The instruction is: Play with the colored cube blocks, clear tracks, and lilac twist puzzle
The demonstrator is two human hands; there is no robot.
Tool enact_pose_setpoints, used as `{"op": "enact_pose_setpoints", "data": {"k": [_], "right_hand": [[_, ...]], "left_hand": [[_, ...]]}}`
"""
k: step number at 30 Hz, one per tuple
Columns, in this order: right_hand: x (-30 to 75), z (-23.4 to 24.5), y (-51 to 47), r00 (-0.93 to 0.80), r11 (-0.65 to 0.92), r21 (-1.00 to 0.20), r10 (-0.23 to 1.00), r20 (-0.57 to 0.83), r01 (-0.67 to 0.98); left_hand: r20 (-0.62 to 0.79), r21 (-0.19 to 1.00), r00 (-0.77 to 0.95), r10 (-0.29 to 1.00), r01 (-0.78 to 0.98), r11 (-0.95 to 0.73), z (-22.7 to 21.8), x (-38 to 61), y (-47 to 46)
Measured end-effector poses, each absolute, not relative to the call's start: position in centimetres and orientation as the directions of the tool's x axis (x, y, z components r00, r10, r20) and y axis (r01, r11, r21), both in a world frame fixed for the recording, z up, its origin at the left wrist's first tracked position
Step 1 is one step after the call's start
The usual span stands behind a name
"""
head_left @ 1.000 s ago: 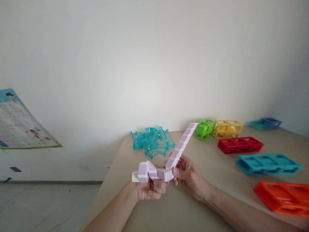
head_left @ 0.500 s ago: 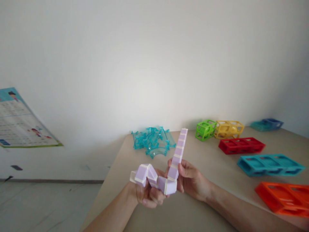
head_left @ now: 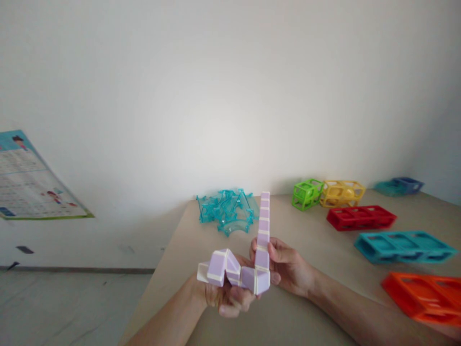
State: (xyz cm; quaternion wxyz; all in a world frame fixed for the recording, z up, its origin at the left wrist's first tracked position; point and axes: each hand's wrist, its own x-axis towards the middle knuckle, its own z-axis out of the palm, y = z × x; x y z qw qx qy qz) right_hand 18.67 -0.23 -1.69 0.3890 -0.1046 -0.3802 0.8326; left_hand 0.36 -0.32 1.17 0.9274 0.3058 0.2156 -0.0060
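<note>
A purple and white snake twist puzzle is held above the near left part of the beige table. My left hand is closed under its folded zigzag end. My right hand pinches the foot of its straight section, which stands almost upright. Both hands grip the same toy, close together.
A pile of clear teal curved pieces lies at the table's far left corner. Along the right lie open-frame blocks: green, yellow, red, teal, orange, and blue at the far right. A poster hangs on the wall.
The straight section of the puzzle has swung from leaning right to nearly upright. Both hands shifted slightly lower and kept their grip.
</note>
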Motion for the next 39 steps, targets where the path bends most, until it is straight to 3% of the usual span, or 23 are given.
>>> {"op": "enact_pose_setpoints", "data": {"k": [6, 8, 10, 13, 17, 19, 21, 23, 26, 30, 39], "right_hand": [[18.7, -1.7, -0.4, -0.711, -0.437, -0.716, 0.694, 0.117, -0.545], [18.6, -1.9, -0.5, -0.681, -0.417, -0.721, 0.725, 0.104, -0.553], [18.7, -1.9, -0.4, -0.613, -0.371, -0.726, 0.785, 0.089, -0.580], [18.9, -1.9, -0.2, -0.470, -0.282, -0.729, 0.881, 0.062, -0.624], [19.1, -1.7, 0.0, -0.352, -0.196, -0.762, 0.935, 0.045, -0.617], [19.0, -1.7, 0.0, -0.326, -0.189, -0.778, 0.945, 0.021, -0.599], [18.8, -1.8, 0.1, -0.294, -0.189, -0.790, 0.956, -0.012, -0.583], [18.7, -1.8, 0.1, -0.267, -0.188, -0.802, 0.963, -0.037, -0.566], [18.6, -1.9, 0.2, -0.248, -0.182, -0.821, 0.967, -0.050, -0.542], [18.6, -2.0, 0.0, -0.253, -0.158, -0.850, 0.967, -0.030, -0.502], [18.7, -2.3, -0.2, -0.286, -0.063, -0.855, 0.953, 0.102, -0.514]], "left_hand": [[-0.377, 0.538, 0.926, 0.028, 0.194, 0.821, 1.0, 0.5, -0.2], [-0.347, 0.554, 0.936, 0.062, 0.151, 0.819, 0.3, 0.5, -0.1], [-0.325, 0.586, 0.922, 0.211, 0.021, 0.810, -0.4, 0.4, 0.0], [-0.289, 0.643, 0.762, 0.580, -0.295, 0.707, -0.9, 0.4, 0.3], [-0.140, 0.776, 0.407, 0.902, -0.521, 0.356, -0.5, 0.4, 0.7], [0.008, 0.890, 0.255, 0.967, -0.443, 0.109, -0.1, 0.3, 0.6], [0.169, 0.965, 0.214, 0.962, -0.234, -0.118, 0.0, 0.3, 0.4], [0.271, 0.961, 0.272, 0.924, -0.020, -0.276, -0.1, 0.4, 0.0], [0.356, 0.889, 0.358, 0.863, 0.157, -0.431, -0.2, 0.7, -0.5], [0.438, 0.811, 0.410, 0.800, 0.204, -0.548, -0.4, 0.8, -0.6], [0.444, 0.758, 0.423, 0.790, 0.292, -0.583, -1.0, 0.8, -0.4]]}}
